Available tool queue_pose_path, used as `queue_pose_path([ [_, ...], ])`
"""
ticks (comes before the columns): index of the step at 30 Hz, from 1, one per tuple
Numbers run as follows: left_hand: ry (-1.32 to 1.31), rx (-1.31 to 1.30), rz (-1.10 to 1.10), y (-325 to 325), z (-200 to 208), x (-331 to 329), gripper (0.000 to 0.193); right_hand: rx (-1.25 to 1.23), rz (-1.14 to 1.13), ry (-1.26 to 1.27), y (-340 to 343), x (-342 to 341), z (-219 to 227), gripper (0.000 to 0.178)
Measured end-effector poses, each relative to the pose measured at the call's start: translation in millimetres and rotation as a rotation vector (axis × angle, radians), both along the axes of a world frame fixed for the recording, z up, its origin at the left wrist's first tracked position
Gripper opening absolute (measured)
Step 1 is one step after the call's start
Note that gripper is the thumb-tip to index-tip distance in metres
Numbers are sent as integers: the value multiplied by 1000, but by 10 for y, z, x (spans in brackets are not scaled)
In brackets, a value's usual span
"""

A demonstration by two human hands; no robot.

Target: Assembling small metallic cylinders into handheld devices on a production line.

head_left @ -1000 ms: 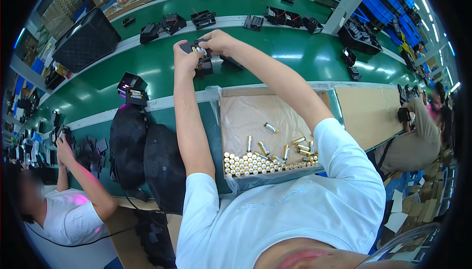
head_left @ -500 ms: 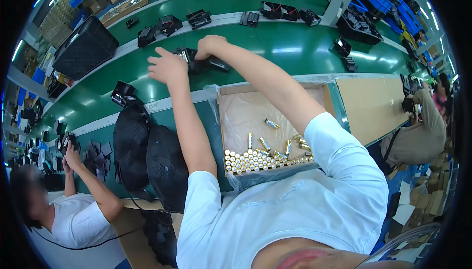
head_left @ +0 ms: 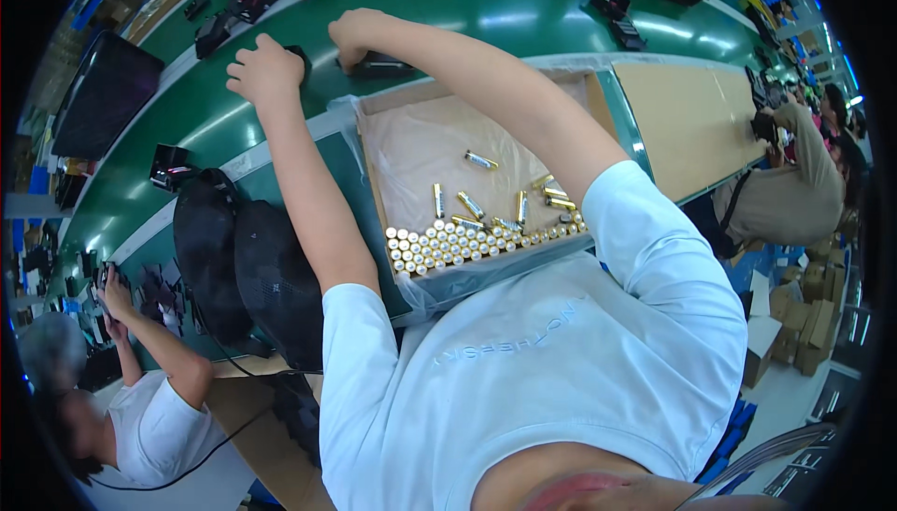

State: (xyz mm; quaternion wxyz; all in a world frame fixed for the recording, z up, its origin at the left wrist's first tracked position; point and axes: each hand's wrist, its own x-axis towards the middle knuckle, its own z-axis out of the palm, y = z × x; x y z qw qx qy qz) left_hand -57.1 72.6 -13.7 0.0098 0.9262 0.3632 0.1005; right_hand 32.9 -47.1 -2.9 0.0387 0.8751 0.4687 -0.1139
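Observation:
Over the green bench, my left hand (head_left: 269, 70) reaches out with some fingers spread. A black plastic case (head_left: 296, 58) shows at its thumb side, mostly hidden by the hand, which seems to grip it. Just to the right, my right hand (head_left: 355, 35) is bent down with curled fingers; their tips and anything in them are hidden. Another black case (head_left: 383, 64) lies on the bench under my right wrist. Nearer to me stands an open cardboard box (head_left: 411, 119) lined with clear plastic. Upright batteries (head_left: 439, 245) fill its near side in rows, and several loose batteries (head_left: 481, 160) lie behind them.
Black cases (head_left: 252, 2) line the far ledge, with two more (head_left: 612, 11) at the right. A dark bin (head_left: 107, 95) stands at the left. Black bags (head_left: 271, 268) hang beside my left arm. Co-workers sit at the left (head_left: 168, 418) and right (head_left: 785, 184).
The whole view has shifted, moving the scene up and to the left. The black case that showed between my hands is now mostly behind my left hand, and bare green bench shows between them.

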Motion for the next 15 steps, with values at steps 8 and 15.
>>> queue_pose_path([
  [8,-252,-168,-457,-149,-1,218,41,309,39,81,-469,36,35,43],
  [15,-487,-979,-659,-800,116,310,41,981,17,286,-1387,111,28,42],
])
